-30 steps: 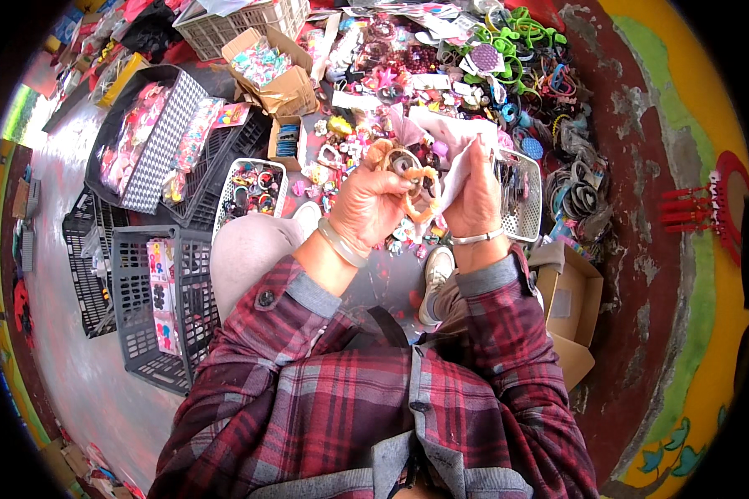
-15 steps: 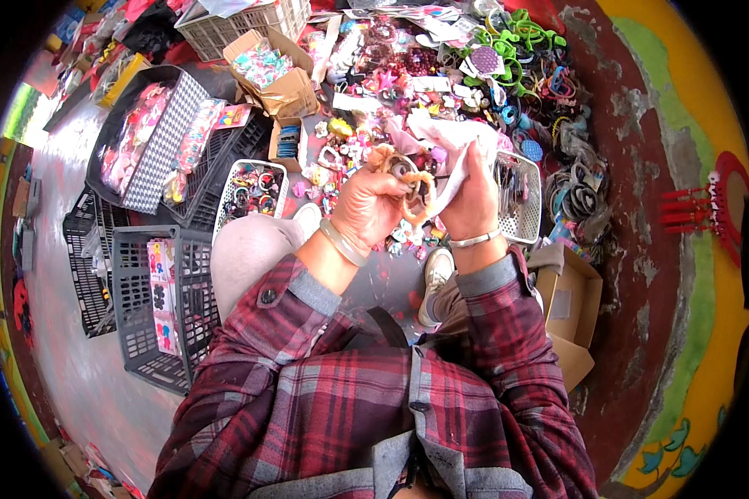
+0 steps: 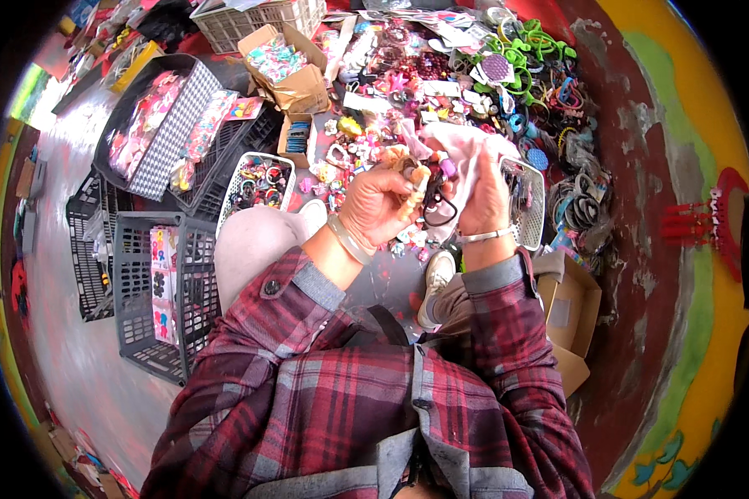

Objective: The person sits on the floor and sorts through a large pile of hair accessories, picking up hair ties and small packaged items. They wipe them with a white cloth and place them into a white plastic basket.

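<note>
My left hand (image 3: pixel 376 201) pinches a fuzzy tan hair tie (image 3: pixel 414 193) between thumb and fingers, in front of my chest. Just right of it my right hand (image 3: pixel 484 200) is closed on a pale pinkish-white cloth (image 3: pixel 458 150), which drapes on its far and inner side. Between the hands hangs a dark elastic loop (image 3: pixel 438 209) with a purple piece near its top; which hand holds it I cannot tell. Beyond lies a wide heap of small hair accessories (image 3: pixel 391 83). Beside my right wrist stands a white basket (image 3: pixel 534 218), partly hidden by that hand.
At left are a black crate (image 3: pixel 154 283), a white basket of hair ties (image 3: pixel 258 190) and a checked box (image 3: pixel 168 133). A cardboard box (image 3: pixel 308 87) of packets stands farther off. Green hairbands (image 3: pixel 528 62) lie far right, an open carton (image 3: pixel 570 308) by my right forearm.
The fuzzy hair tie has turned more edge-on in my left hand. The dark loop now hangs visibly between the hands. My right hand has shifted slightly right and nearer, with the cloth.
</note>
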`<state>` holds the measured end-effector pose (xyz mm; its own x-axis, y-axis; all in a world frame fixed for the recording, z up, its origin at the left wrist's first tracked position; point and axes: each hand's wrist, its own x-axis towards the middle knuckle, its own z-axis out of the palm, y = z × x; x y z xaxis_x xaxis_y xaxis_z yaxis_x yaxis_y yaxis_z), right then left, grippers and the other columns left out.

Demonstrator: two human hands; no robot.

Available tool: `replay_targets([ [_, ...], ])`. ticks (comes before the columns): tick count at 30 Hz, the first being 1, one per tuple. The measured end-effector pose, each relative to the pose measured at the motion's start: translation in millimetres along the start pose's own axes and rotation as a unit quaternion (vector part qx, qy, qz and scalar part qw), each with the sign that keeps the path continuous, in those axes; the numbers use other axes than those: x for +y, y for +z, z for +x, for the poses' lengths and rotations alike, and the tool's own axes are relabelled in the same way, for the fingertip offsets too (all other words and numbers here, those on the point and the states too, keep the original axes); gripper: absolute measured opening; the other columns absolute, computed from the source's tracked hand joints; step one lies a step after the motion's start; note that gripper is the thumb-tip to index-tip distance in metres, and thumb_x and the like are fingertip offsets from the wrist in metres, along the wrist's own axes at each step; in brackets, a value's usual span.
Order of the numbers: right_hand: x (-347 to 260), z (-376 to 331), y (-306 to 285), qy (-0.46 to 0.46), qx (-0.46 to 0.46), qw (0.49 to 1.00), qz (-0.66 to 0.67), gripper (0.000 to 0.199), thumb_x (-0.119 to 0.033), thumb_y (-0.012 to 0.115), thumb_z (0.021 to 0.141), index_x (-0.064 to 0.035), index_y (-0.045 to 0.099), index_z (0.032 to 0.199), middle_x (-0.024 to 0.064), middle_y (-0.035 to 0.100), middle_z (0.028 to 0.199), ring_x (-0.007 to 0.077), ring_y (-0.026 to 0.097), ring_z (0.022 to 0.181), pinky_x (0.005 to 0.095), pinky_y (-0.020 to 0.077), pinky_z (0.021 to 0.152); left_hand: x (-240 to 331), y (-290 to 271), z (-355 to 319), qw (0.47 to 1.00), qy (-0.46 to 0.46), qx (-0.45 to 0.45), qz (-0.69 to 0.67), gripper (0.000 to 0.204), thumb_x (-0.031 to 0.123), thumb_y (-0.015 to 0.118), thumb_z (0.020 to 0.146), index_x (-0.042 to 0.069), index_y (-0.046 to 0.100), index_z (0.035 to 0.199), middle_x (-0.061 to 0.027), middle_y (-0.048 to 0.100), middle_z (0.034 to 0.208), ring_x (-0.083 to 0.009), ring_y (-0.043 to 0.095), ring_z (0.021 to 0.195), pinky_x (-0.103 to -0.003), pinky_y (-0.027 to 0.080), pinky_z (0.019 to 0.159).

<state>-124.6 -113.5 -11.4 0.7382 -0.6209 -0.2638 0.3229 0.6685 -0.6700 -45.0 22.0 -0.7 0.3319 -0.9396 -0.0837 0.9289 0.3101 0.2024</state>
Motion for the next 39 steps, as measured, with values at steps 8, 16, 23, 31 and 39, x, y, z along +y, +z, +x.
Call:
replay_targets([
  [8,-34,43,-76,0.002,-0.073,0.994,0.080,0.031,-0.031,0.049,0.087,-0.0036,0.052,0.102,0.0138,0.063,0.092,0.0225,0.062,0.082,0.0400,0.0496,0.076,107,14,-71,0.975,0.187,-0.114,0.038,0.031,-0.003,0.048,0.068,0.009,0.053,0.096,-0.0136,0.060,0.095,-0.0332,0.056,0.091,-0.045,0.046,0.079],
  [16,10,14,-32,0.068,0.080,0.991,-0.085,0.027,-0.029,0.048,0.089,-0.0068,0.052,0.103,0.0140,0.063,0.083,0.0201,0.062,0.066,0.0275,0.0504,0.055,203,-61,-220,0.872,0.411,0.118,0.239,0.030,-0.004,0.047,0.067,0.004,0.046,0.096,-0.0150,0.057,0.098,-0.0334,0.057,0.093,-0.045,0.046,0.085],
  [23,40,24,-49,0.112,0.088,0.971,-0.193,0.025,-0.028,0.051,0.087,-0.0075,0.055,0.101,0.0080,0.063,0.088,0.0182,0.063,0.067,0.0246,0.0481,0.052,155,-207,-266,0.867,0.339,0.355,0.084,0.038,-0.008,0.042,0.059,0.005,0.048,0.095,-0.0099,0.054,0.097,-0.0262,0.054,0.095,-0.045,0.044,0.085],
  [31,59,22,-23,0.125,0.137,0.956,-0.227,0.025,-0.030,0.052,0.087,-0.0097,0.055,0.102,0.0069,0.062,0.086,0.0177,0.062,0.066,0.0261,0.0454,0.046,175,-300,-237,0.844,0.348,0.381,0.145,0.041,-0.002,0.046,0.070,0.004,0.044,0.111,-0.0111,0.049,0.109,-0.0280,0.050,0.101,-0.043,0.044,0.088],
  [39,76,30,-16,0.183,0.108,0.950,-0.229,0.026,-0.029,0.054,0.086,-0.0084,0.055,0.101,0.0076,0.062,0.080,0.0179,0.060,0.063,0.0270,0.0455,0.047,189,-458,-298,0.651,0.232,0.678,0.250,0.031,0.017,0.059,0.074,0.009,0.056,0.104,-0.0100,0.057,0.103,-0.0192,0.055,0.091,-0.032,0.044,0.076],
])
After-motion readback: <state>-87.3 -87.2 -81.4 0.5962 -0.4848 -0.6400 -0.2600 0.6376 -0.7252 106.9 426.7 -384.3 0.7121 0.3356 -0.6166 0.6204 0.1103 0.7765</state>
